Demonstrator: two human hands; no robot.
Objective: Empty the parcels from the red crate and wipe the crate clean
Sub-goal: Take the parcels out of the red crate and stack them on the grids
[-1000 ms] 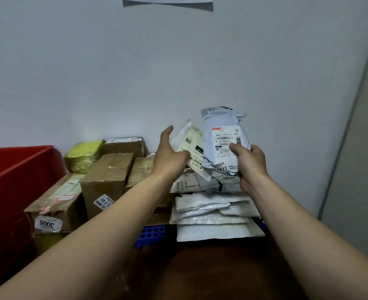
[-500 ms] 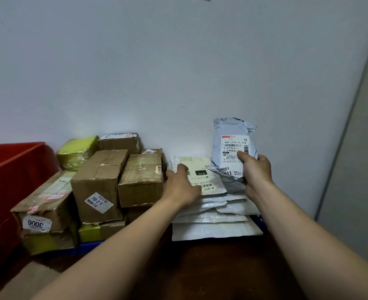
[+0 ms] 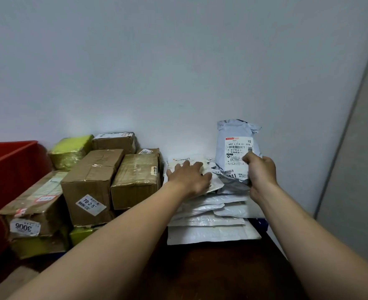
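Bare forearms (image 3: 118, 221), bare hands (image 3: 189, 177)

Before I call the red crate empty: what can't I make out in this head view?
Head view:
- Red crate interior: cut off by the left edge, hidden behind its own wall; contents unknowable.
- White mailer: label covered by the left hand.
- Grey bag: label partly covered by the right hand.

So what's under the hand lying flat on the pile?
A white labelled envelope atop a stack of white mailer bags. The left hand covers most of it.
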